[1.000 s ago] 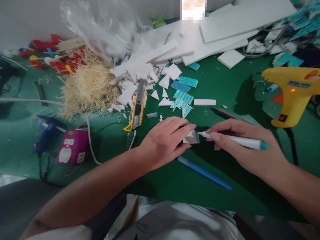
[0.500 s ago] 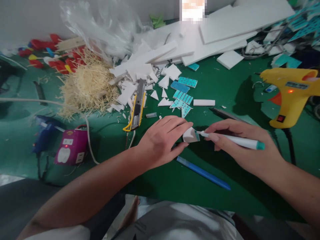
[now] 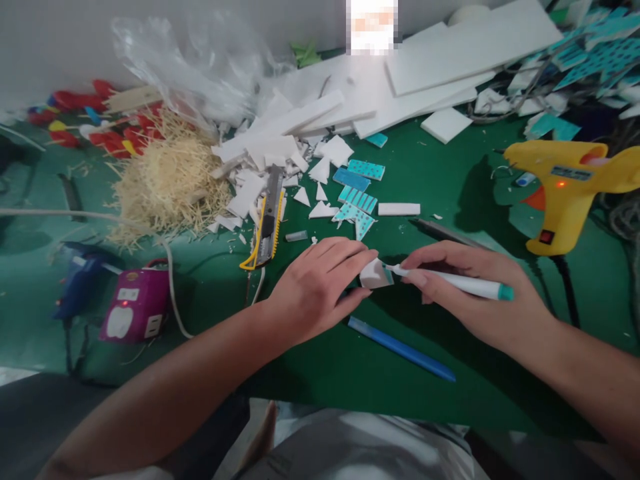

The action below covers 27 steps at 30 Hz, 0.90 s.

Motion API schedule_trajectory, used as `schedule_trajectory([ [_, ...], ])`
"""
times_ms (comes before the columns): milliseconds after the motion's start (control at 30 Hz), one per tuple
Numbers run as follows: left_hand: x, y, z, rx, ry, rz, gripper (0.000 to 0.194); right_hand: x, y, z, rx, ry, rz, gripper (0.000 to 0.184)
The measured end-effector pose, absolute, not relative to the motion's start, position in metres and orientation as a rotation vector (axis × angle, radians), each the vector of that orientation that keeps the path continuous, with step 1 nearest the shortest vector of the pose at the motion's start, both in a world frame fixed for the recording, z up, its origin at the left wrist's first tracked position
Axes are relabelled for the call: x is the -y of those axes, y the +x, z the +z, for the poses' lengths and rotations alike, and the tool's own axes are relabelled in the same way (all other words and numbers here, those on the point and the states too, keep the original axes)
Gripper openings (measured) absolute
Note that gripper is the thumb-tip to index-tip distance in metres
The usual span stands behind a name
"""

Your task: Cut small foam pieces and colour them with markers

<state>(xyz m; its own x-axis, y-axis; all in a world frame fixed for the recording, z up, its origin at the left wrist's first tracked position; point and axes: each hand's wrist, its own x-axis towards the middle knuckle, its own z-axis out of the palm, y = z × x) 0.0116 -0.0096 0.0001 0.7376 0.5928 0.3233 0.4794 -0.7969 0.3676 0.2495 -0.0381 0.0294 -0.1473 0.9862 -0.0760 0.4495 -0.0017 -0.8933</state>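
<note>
Between the fingers and thumb of my left hand is a small white foam piece, with teal colour along its right edge. My right hand grips a white marker with a teal end, its tip at that coloured edge. Just below lies a blue pen on the green table. Beyond my hands are teal-patterned foam pieces, a plain white foam strip and a dark pen-like tool, partly behind my right hand.
A yellow glue gun with a lit light stands at right. Left of my hands lie a yellow utility knife, a pile of thin sticks, a purple power box and a blue glue gun. White foam sheets fill the back.
The view has shifted slightly, so most things appear a little further left. Both hands keep their holds, and the marker tip remains at the foam piece's right edge.
</note>
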Motion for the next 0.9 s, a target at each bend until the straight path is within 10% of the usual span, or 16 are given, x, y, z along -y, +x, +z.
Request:
schedule_trajectory([
  [900,0.0103,0.012,-0.001,-0.844,2.692,0.633,0.033,0.0373,0.2492,0.0307,1.647,-1.521,1.088,0.013],
])
